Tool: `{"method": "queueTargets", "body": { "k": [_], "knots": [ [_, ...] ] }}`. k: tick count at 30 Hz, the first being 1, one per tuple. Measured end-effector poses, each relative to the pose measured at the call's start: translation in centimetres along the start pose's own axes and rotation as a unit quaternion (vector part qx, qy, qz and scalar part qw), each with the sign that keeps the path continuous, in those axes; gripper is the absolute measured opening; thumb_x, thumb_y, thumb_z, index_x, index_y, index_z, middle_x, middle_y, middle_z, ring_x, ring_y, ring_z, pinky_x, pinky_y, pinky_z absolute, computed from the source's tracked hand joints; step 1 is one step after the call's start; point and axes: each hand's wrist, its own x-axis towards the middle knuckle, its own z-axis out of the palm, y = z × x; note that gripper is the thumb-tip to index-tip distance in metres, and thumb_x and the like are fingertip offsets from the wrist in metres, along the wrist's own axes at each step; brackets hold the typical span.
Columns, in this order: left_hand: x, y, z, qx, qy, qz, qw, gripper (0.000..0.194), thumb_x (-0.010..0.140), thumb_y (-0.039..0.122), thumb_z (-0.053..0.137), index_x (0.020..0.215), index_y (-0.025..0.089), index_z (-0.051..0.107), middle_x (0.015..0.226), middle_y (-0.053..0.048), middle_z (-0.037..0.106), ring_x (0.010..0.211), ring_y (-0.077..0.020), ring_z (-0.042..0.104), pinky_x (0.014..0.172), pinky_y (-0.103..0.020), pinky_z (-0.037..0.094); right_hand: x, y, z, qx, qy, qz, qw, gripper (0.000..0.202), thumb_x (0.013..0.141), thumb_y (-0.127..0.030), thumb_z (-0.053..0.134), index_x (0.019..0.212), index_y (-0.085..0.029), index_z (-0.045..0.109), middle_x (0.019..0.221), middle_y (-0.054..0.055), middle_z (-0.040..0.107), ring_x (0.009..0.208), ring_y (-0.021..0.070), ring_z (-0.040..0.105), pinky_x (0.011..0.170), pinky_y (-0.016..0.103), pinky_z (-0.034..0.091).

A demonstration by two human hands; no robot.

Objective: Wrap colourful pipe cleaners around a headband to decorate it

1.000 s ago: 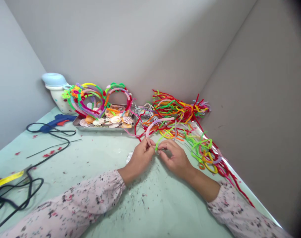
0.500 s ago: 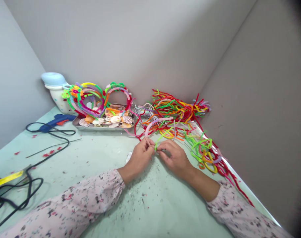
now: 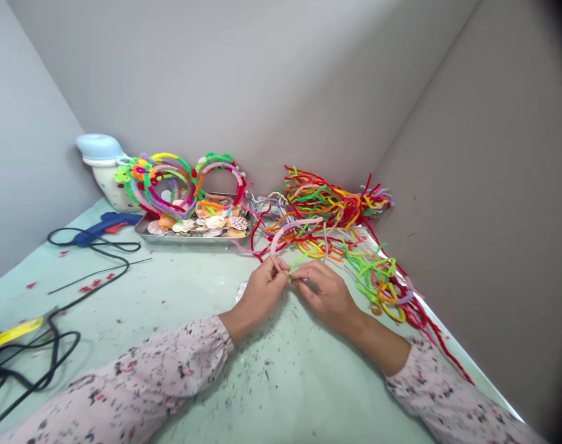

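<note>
Near the middle of the table, my left hand (image 3: 265, 288) pinches one end of a curved headband (image 3: 276, 239) wrapped in pink and lilac fuzzy stem. The band arches up and to the right, its other end over the pile behind. My right hand (image 3: 324, 288) is closed at the fingertips on a bright green pipe cleaner (image 3: 303, 257), close against the left fingertips. Part of the green stem sticks up to the right; where it meets the headband is mostly covered by my fingers.
A metal tray (image 3: 192, 239) holds shells and several colourful headbands (image 3: 163, 166). Pipe cleaners (image 3: 336, 200) lie heaped at the back right and along the right edge. To the left are a blue glue gun (image 3: 102, 227), a black cord (image 3: 118, 271) and a lidded white cup (image 3: 109, 182).
My right fingertips have shifted very slightly left, closer to the left hand, over the green pipe cleaner. Little else differs.
</note>
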Motion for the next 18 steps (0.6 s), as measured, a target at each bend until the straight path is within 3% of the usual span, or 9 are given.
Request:
{"method": "queueTargets", "body": {
  "k": [18],
  "knots": [
    [0.14,-0.16,0.0,-0.011,0.003,0.002,1.0,0.005,0.079,0.018,0.047,0.083,0.018,0.048,0.061,0.006,0.047,0.049,-0.0073,0.043,0.048,-0.019,0.035,-0.01,0.04,-0.03,0.004,0.007,-0.002,1.0,0.022,0.081,-0.008,0.055,0.096,-0.023,0.062,0.09,0.005,0.063,0.088,0.0193,0.058,0.079,0.035,0.049]
  ]
}}
